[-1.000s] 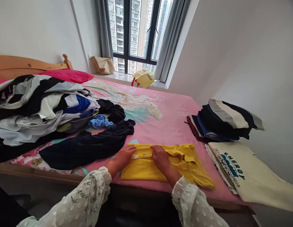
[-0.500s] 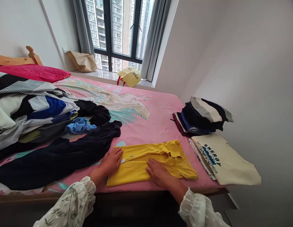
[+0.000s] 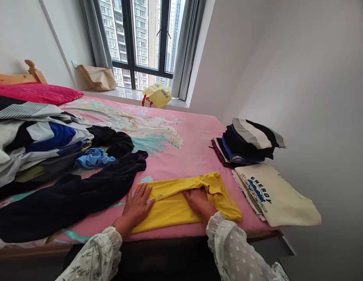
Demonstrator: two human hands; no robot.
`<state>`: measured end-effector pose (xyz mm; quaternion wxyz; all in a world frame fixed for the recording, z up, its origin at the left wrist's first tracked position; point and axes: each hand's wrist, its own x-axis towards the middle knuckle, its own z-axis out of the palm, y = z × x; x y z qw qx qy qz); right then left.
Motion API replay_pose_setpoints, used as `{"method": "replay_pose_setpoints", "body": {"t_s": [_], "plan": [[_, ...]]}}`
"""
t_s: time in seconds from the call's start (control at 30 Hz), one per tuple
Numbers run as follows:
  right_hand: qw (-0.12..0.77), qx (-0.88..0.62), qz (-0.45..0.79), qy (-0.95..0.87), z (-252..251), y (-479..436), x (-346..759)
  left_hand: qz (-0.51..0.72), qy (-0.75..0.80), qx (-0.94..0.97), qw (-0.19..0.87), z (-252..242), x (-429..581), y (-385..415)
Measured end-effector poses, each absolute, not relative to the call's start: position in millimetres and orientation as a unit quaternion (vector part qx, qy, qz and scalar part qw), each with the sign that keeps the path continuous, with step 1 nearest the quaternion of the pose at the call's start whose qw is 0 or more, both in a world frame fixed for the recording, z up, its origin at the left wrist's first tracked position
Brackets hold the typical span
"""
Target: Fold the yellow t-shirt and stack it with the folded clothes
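Note:
A folded yellow shirt (image 3: 175, 205) lies near the front edge of the pink bed (image 3: 193, 152). My left hand (image 3: 138, 206) rests flat on the shirt's left end, fingers spread. My right hand (image 3: 200, 201) presses on the shirt's middle, its fingertips tucked under a raised fold of the yellow cloth near the collar.
A heap of unfolded dark, white and blue clothes (image 3: 46, 148) covers the bed's left side. A cream "ENERGY" shirt (image 3: 275, 195) and a stack of folded dark clothes (image 3: 245, 142) sit at the right edge. A yellow bag (image 3: 156, 95) and a paper bag (image 3: 97, 77) stand on the window sill.
My right hand has moved up from the shirt's near edge to its middle and slipped under the fold by the collar. The left hand has stayed flat on the left end.

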<state>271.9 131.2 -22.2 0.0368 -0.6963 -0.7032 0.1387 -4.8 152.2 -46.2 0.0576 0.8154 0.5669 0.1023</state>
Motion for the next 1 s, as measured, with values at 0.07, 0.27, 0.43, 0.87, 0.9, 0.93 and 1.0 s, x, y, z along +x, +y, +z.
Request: {"method": "replay_pose_setpoints", "body": {"t_s": [0.07, 0.27, 0.43, 0.87, 0.9, 0.93, 1.0], "plan": [[0.031, -0.731, 0.122, -0.67, -22.9, 136.6, 291.2, 0.099, 0.563, 0.819, 0.05, -46.4, -4.6, 152.8], [0.03, -0.801, 0.099, -0.59, -27.1, 153.3, 345.5, 0.084, 0.563, 0.821, 0.038, -45.2, -4.2, 153.2], [0.052, -0.815, 0.084, -0.571, -32.0, 154.3, 392.9, 0.08, 0.569, 0.818, 0.035, -45.8, -4.2, 153.7], [0.227, -0.845, 0.203, -0.439, -13.8, 126.3, 439.5, 0.155, 0.538, 0.828, 0.034, -25.0, 30.7, 156.2], [0.243, -0.841, 0.223, -0.428, -13.5, 128.4, 438.1, 0.178, 0.505, 0.843, 0.043, -21.5, 43.5, 154.8], [0.263, -0.836, 0.242, -0.416, -13.0, 130.7, 436.8, 0.2, 0.468, 0.859, 0.058, -18.8, 58.1, 153.4], [0.315, -0.821, 0.277, -0.389, -10.2, 135.4, 434.3, 0.233, 0.402, 0.881, 0.093, -17.0, 91.3, 152.0]]}}
